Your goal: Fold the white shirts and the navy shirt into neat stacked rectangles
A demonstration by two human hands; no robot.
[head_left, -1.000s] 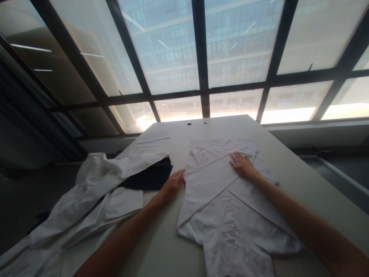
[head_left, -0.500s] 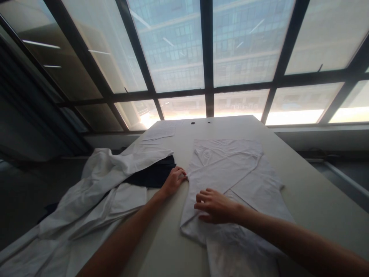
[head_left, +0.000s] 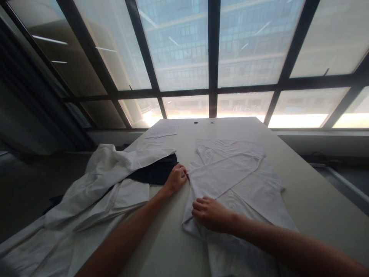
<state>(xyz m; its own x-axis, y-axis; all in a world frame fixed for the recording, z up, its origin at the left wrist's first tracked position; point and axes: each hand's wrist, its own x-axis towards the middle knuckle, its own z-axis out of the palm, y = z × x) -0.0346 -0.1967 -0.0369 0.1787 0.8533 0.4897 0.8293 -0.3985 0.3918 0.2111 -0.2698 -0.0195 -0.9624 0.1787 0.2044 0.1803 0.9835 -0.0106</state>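
Note:
A white shirt [head_left: 239, 173] lies spread over the table, one sleeve folded slantwise across its body. At the shirt's left edge, my left hand [head_left: 176, 177] is closed, with the fingertips pinching the cloth. Lower down, my right hand [head_left: 211, 213] has its fingers curled together on the shirt near the same edge. Cloth seems gathered under those fingers, though the fingertips are partly hidden. The lower part of the shirt runs beneath my right forearm toward the near side.
Left of my left arm lies a loose heap of white garments [head_left: 115, 169] with a dark navy cloth [head_left: 155, 172] among them. Paper sheets [head_left: 161, 130] rest at the far left of the white table [head_left: 291, 165]. A large window stands beyond.
The right hand's fingers, loosely spread before, have curled shut on the shirt. My left hand keeps its hold on the edge. The view has shifted slightly.

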